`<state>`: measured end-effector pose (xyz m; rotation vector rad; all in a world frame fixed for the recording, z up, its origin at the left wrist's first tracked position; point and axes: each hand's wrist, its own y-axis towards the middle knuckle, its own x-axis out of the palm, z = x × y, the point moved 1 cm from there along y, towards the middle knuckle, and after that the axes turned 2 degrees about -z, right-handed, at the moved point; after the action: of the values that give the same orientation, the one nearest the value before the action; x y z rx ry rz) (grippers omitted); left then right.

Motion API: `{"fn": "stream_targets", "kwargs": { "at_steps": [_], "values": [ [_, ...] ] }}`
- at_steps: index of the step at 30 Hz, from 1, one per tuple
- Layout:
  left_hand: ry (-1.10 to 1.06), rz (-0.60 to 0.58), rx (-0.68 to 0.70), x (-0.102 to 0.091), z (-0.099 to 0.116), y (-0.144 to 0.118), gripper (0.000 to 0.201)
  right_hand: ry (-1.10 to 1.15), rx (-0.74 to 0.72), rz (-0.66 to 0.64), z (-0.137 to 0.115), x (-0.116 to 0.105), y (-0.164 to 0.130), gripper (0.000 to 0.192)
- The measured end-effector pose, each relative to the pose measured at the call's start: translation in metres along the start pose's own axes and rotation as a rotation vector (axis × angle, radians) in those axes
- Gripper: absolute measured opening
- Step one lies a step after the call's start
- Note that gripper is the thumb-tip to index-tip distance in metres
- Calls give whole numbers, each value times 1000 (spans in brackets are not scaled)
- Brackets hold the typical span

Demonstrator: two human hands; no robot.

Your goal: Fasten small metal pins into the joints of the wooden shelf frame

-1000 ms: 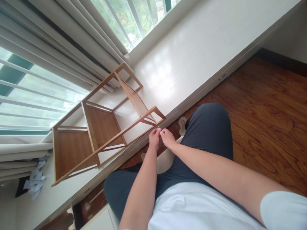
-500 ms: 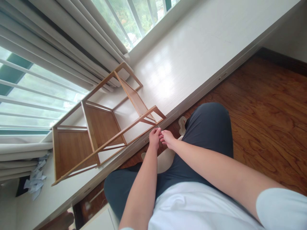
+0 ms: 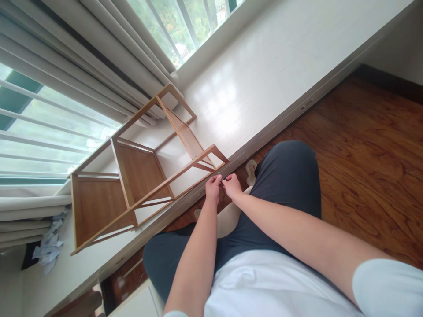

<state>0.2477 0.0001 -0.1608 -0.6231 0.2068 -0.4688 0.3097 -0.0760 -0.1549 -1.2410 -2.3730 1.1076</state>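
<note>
Both hands meet just above the person's lap, near the front edge of the white window ledge (image 3: 264, 75). The left hand (image 3: 213, 187) has its grip pinched narrow on a tiny pale thing (image 3: 219, 175), too small to identify, that sticks up between its fingertips. The right hand (image 3: 232, 186) sits just to the right, fingertips closed and touching the left hand's at that same small thing; whether it also grips it cannot be told. Just left and farther off, a wooden shelf frame (image 3: 132, 176) lies tipped on the ledge, its near corner close to the hands. Crumpled paper (image 3: 48, 248) lies far left.
</note>
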Motion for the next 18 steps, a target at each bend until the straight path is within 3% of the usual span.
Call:
{"fn": "stream_targets", "kwargs": {
  "at_steps": [6, 13, 18],
  "values": [
    [-63, 11, -43, 2, -3, 2, 46, -194, -60, 16, 1, -3, 2, 14],
    [-115, 10, -67, 5, -3, 2, 50, -176, -80, 51, 3, -1, 3, 13],
    [-144, 12, -95, 6, 1, -1, 49, -123, -75, -5, 3, 1, 4, 3]
  ]
}}
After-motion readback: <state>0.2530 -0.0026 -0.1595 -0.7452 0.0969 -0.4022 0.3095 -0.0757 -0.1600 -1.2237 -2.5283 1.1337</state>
